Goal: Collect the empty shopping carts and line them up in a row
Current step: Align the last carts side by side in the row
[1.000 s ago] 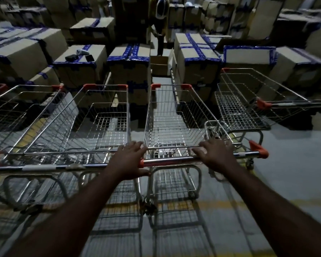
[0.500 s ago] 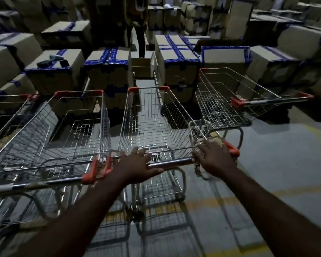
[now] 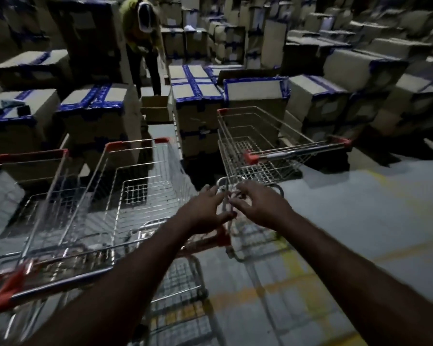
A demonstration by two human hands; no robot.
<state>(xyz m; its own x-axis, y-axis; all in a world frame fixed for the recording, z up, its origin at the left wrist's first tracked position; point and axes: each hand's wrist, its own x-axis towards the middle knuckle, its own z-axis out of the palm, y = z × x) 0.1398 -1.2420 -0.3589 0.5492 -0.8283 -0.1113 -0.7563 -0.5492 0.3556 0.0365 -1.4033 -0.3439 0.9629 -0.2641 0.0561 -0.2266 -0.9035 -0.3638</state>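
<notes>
Two empty wire shopping carts with red corner caps stand side by side at the left: one cart [image 3: 28, 186] at the far left and a second cart [image 3: 138, 186] beside it, whose handle [image 3: 68, 278] runs across the lower left. A third empty cart [image 3: 263, 156] stands apart at centre right, turned sideways, its red-capped handle [image 3: 298, 152] pointing right. My left hand [image 3: 205, 208] and my right hand [image 3: 259, 207] hover close together with fingers spread, just before the third cart's near corner, holding nothing. The frame is motion-blurred.
Stacked cardboard boxes [image 3: 198, 96] with blue tape wall in the carts at the back and right. A person [image 3: 143, 33] bends over among the boxes at the top. Grey floor [image 3: 348, 233] with faint yellow lines spreads at the right.
Both hands have let go of the second cart's handle and moved forward and together toward the sideways cart. The view has swung right, so the row sits further left.
</notes>
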